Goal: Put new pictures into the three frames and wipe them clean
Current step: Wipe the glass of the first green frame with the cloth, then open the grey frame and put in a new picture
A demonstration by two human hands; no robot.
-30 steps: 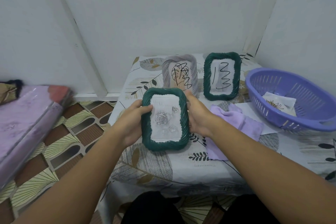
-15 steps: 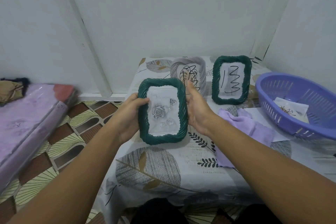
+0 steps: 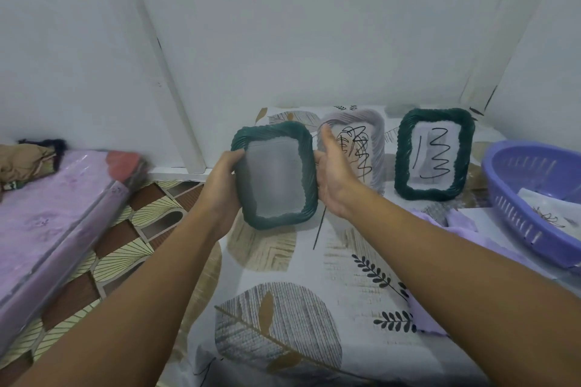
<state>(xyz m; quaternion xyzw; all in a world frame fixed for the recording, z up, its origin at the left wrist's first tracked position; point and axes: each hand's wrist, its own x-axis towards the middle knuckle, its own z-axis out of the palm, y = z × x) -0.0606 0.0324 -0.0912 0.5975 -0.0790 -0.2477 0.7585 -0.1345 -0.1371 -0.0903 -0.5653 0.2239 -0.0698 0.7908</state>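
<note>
A: What are the hands doing?

B: The left hand (image 3: 221, 188) grips the left edge of a green frame (image 3: 274, 175), thumb curled over the rim near the top corner. The right hand (image 3: 334, 180) lies against the frame's right edge with fingers straight and pointing up, palm to the side of it; it presses rather than wraps.

A: Where is that frame?

B: Held up above the far left part of the table (image 3: 314, 267), nearly upright and a little tilted. Its middle looks like a plain grey blur, so I cannot tell what picture is in it.

A: And the other two frames?

B: Both stand at the far side of the table by the wall. A grey frame (image 3: 361, 147) with a black scribble is just behind the right hand, partly hidden by it. A second green frame (image 3: 435, 154), with black zigzag lines on white paper, stands to the right of it.

A: Anything else on the table?

B: A purple basket (image 3: 515, 198) at the right edge with a sheet of paper (image 3: 550, 213) inside, and a purple cloth (image 3: 462, 223) lying partly under the right forearm. Off to the left, a pink mattress (image 3: 47, 223) rests on the patterned floor.
</note>
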